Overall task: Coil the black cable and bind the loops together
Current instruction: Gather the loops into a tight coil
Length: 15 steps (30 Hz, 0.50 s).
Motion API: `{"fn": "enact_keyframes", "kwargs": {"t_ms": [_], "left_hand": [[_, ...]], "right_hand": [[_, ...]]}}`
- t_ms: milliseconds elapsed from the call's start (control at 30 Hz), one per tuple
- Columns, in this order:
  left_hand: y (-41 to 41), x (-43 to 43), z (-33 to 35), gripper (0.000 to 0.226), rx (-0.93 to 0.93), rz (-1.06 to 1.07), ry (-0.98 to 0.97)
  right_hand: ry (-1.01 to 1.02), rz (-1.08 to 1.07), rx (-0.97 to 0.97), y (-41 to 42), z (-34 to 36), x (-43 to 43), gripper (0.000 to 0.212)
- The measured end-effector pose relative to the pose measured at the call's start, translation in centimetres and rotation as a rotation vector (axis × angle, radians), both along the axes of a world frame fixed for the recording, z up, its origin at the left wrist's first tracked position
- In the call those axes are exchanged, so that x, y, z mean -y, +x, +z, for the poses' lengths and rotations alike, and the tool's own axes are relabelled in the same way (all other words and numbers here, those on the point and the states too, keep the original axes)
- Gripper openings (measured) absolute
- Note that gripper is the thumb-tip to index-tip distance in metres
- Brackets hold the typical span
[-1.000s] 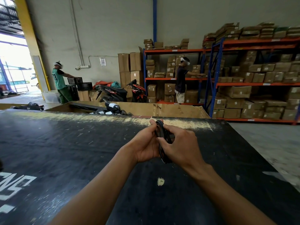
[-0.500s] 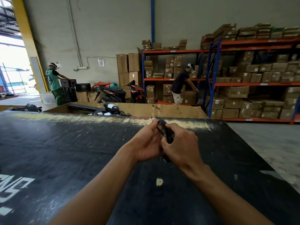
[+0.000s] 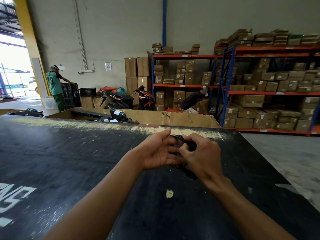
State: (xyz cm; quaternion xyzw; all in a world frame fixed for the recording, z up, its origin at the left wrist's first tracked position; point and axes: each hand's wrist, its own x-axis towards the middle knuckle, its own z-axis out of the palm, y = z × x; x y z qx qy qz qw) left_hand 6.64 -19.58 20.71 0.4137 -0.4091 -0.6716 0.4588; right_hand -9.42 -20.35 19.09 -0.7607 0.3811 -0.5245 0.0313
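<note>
The black cable (image 3: 180, 138) is wound into a small tight coil and held between both hands above the black table (image 3: 69, 161). My left hand (image 3: 158, 150) cups the coil from the left, palm turned up and fingers partly spread. My right hand (image 3: 200, 156) pinches the coil from the right with fingers curled over its top. Most of the coil is hidden by my fingers; a dark loop shows above them and another part pokes out below my right hand (image 3: 188, 174).
A large cardboard bin (image 3: 181, 118) with wrapped parts stands just past the table's far edge. Shelving with boxes (image 3: 259, 87) fills the right background. Two people work in the distance, one at black crates (image 3: 69, 94), one crouched by the shelves. Parked scooters (image 3: 121, 99) stand behind.
The coil has tipped from upright to flatter and lower between my hands. My left hand has opened its palm upward, and my right fingers have curled over the coil. The far person has crouched.
</note>
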Motion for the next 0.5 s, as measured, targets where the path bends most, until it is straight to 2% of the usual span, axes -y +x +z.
{"fn": "enact_keyframes", "kwargs": {"t_ms": [67,133,233,300,333,400,500], "left_hand": [[1.0,-0.8,0.6,0.062,0.095,-0.025,0.009],[1.6,-1.5,1.1,0.048,0.243,0.05,-0.044],[1.6,-1.8,0.5,0.024,0.526,0.373,-0.362],[1.1,-1.7,0.1,0.015,0.644,0.542,-0.6],[0.7,-1.6,-0.1,0.013,0.683,0.543,-0.67],[-0.3,-1.3,-0.4,0.021,0.728,0.386,-0.664],[-1.3,-0.9,-0.9,0.041,0.646,0.117,-0.407]], "right_hand": [[0.052,0.003,0.046,-0.8,-0.1,0.1,0.012],[0.143,0.01,0.091,-1.7,-0.1,0.3,0.014],[0.305,0.041,0.141,-3.0,-0.1,0.5,0.017],[0.398,0.084,0.168,-3.4,-0.1,0.4,0.016],[0.433,0.109,0.18,-3.4,0.0,0.1,0.015],[0.484,0.164,0.193,-3.5,0.0,-0.4,0.015],[0.531,0.202,0.21,-3.6,-0.1,-1.0,0.017]]}}
